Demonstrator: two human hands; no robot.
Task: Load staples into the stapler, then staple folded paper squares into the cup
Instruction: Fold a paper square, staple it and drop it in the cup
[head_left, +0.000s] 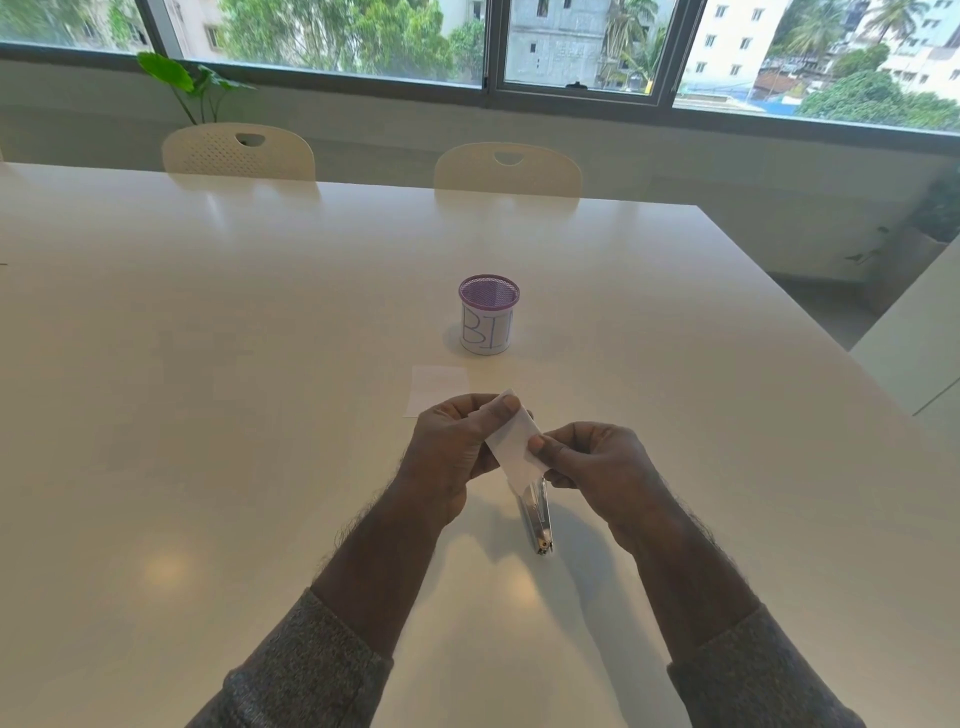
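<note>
A small white folded paper (511, 447) is held above the table between both hands. My left hand (452, 452) pinches its upper left end with thumb and fingers. My right hand (597, 462) pinches its right edge. Under the paper a silver stapler (537, 519) lies on the table, its far end hidden by the paper. A purple mesh cup (488, 314) wrapped in a white label with blue letters stands farther back at the middle. Another white paper sheet (436, 387) lies flat between the cup and my hands.
The white table (208, 364) stretches wide to the left and right. Two cream chairs (239, 150) stand at its far edge, with a green plant (182, 78) and windows behind. A second white surface (919, 358) sits at the right.
</note>
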